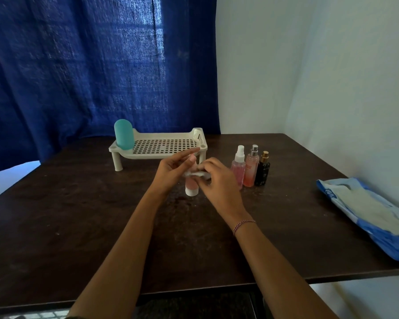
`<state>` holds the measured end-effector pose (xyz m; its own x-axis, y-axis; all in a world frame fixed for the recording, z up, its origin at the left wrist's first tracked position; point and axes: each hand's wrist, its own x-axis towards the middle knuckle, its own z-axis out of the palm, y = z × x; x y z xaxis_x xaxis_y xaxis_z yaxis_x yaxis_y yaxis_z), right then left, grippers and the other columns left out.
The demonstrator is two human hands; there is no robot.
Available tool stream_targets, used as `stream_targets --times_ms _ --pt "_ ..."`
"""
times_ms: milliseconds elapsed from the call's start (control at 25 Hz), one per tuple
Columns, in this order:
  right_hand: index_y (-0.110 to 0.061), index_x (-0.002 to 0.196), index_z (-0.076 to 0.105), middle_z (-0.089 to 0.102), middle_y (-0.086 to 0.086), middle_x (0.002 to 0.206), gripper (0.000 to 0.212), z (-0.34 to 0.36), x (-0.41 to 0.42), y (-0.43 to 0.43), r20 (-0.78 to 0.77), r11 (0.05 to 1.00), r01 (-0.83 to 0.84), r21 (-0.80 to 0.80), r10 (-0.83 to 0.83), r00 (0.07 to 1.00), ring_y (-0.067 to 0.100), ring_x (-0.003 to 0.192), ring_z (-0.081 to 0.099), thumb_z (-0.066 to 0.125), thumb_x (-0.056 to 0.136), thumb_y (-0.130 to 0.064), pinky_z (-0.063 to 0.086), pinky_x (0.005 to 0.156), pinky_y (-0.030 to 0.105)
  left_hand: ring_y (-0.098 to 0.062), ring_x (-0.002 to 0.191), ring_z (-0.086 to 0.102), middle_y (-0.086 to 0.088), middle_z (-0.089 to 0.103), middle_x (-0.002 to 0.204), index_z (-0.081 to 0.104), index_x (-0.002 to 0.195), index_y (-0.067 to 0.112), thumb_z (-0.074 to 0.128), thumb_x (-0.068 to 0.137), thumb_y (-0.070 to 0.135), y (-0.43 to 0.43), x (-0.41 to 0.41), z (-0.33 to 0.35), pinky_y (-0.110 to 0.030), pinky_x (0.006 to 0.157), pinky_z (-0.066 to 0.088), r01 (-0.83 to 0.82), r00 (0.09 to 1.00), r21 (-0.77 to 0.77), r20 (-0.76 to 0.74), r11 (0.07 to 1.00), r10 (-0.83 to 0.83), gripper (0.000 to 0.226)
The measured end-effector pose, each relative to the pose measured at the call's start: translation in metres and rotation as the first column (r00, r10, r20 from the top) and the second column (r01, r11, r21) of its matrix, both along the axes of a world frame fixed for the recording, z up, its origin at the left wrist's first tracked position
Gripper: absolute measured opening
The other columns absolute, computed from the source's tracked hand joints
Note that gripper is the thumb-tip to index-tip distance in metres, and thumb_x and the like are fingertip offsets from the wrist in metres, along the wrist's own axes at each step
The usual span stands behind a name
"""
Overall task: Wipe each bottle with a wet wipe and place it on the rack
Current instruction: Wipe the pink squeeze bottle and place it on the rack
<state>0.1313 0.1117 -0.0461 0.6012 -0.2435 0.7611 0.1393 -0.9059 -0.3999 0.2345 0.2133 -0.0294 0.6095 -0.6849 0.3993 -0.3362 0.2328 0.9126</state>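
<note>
Bottle upright, cap down, between both hands in front of the rack. Left hand pinches its upper part, index finger straight. Right hand curls a wipe round its middle. The rack's open floor lies just beyond, nearer the left hand, with 1 teal bottle at its left end.

Blue curtain, dark table, pale wall

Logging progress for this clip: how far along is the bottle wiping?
Done: one teal bottle stands on the rack. In hand: the left hand holds a pink bottle while the right hand presses a wet wipe on it. Left: three bottles stand on the table.
</note>
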Motion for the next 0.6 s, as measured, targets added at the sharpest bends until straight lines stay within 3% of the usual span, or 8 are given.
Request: stream_targets --times_ms 120,240,400,480,600 --pt "-0.013 0.095 0.066 0.063 -0.001 0.096 0.019 0.0009 -0.0016 0.0 0.044 0.995 0.082 -0.054 -0.08 0.996 0.01 0.09 0.054 0.072 0.078 -0.019 0.045 0.072 0.017 -0.004 0.097 0.065 -0.002 0.067 0.107 0.06 0.121 0.017 0.054 0.093 0.011 -0.001 -0.0012 -0.0002 -0.016 0.077 0.051 -0.006 1.0 -0.016 0.012 1.0 0.006 0.03" --pt "-0.011 0.096 0.066 0.063 0.002 0.098 0.018 0.001 0.0005 0.0019 0.08 0.999 0.032 -0.009 -0.031 0.996 0.012 0.092 0.057 0.071 0.078 -0.012 0.051 0.077 0.024 -0.002 0.097 0.065 0.0 0.067 0.106 0.059 0.121 0.014 0.055 0.092 0.009 -0.0026 -0.0016 -0.0008 -0.014 0.076 0.05 -0.024 0.999 -0.028 0.021 0.999 0.024 0.03" --pt "-0.008 0.088 0.067 0.063 0.003 0.087 0.014 -0.0002 -0.0001 -0.0016 -0.022 1.0 0.013 0.011 -0.012 1.0 0.012 0.077 0.059 0.073 0.077 -0.012 0.054 0.067 0.03 -0.002 0.092 0.065 0.0 0.067 0.101 0.063 0.118 0.016 0.058 0.091 0.013 -0.0037 0.0001 -0.0022 -0.015 0.075 0.051 -0.076 0.997 -0.012 0.027 0.997 0.076 0.028" --pt "-0.008 0.087 0.067 0.063 0.004 0.086 0.013 0.0007 -0.0022 -0.0027 -0.039 1.0 0.005 -0.006 -0.005 0.999 0.011 0.075 0.059 0.073 0.076 -0.013 0.053 0.065 0.029 -0.005 0.097 0.065 0.001 0.068 0.103 0.064 0.115 0.022 0.059 0.089 0.019 -0.0039 0.0003 -0.0041 -0.021 0.079 0.052 -0.101 0.994 -0.004 0.052 0.995 0.101 0.027" --pt "-0.008 0.091 0.068 0.064 0.003 0.088 0.015 0.0021 -0.0023 -0.0013 0.054 1.0 -0.031 0.002 0.03 0.998 0.006 0.078 0.058 0.073 0.077 -0.011 0.052 0.068 0.021 -0.015 0.101 0.066 -0.002 0.07 0.107 0.066 0.113 0.029 0.062 0.086 0.03 -0.0043 0.0019 -0.0065 -0.036 0.091 0.052 -0.113 0.991 0.005 0.073 0.994 0.112 0.027"
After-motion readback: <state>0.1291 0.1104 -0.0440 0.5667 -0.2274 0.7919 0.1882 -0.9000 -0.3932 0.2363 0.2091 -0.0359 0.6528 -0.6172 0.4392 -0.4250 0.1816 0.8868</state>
